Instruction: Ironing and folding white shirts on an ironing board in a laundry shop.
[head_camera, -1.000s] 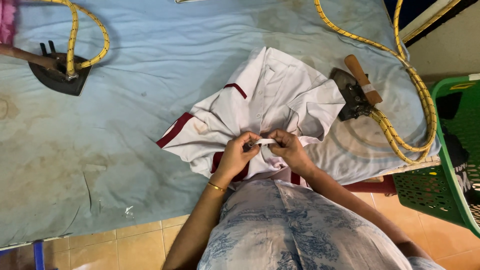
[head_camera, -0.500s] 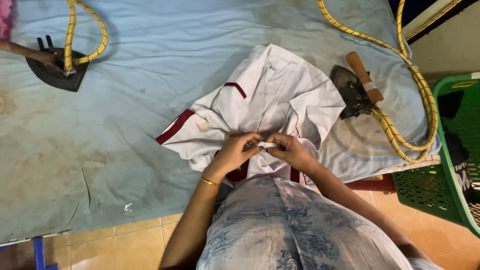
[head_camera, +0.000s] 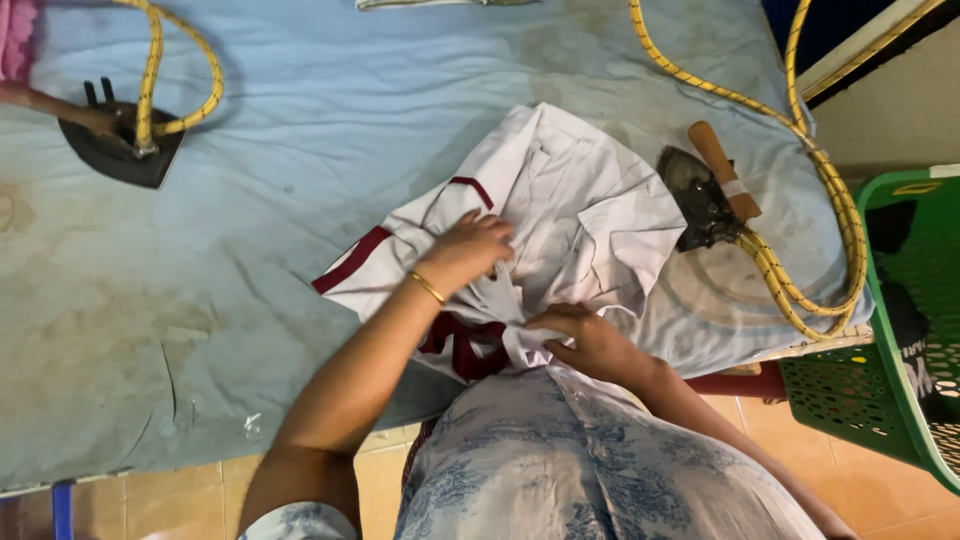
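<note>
While the left hand (head_camera: 470, 250) lies spread on the white garment (head_camera: 560, 220), its fingers (head_camera: 492, 232) are loosely open and pressing down on the cloth, not pinching anything. A thin gold bangle (head_camera: 428, 288) sits at that wrist. Lower down, the right hand (head_camera: 585, 340) has its fingers (head_camera: 548, 322) curled shut on a bunched fold of the same garment, right at the near edge of the counter (head_camera: 200, 300), just in front of the person's blue-patterned clothing (head_camera: 590, 470).

The garment itself is crumpled and lies across the near middle of the counter, white with dark red trim (head_camera: 352, 262) showing on a sleeve to the left, and more dark red (head_camera: 465, 345) gathered between the two hands. A pale blue, stained cloth covers the counter under it all.

Just beside the garment on its right rests a dark iron (head_camera: 700, 205) with a wooden handle, touching the counter cloth, and a yellow braided cord (head_camera: 790, 270) loops away from it. Well apart, at the far left, a second dark iron (head_camera: 120, 150) lies with its own yellow cord (head_camera: 150, 70), and another person's hand (head_camera: 40, 102) reaches in beside it. A green perforated basket (head_camera: 900, 400) stands off the counter's right end, over the tan tiled floor (head_camera: 790, 430).
</note>
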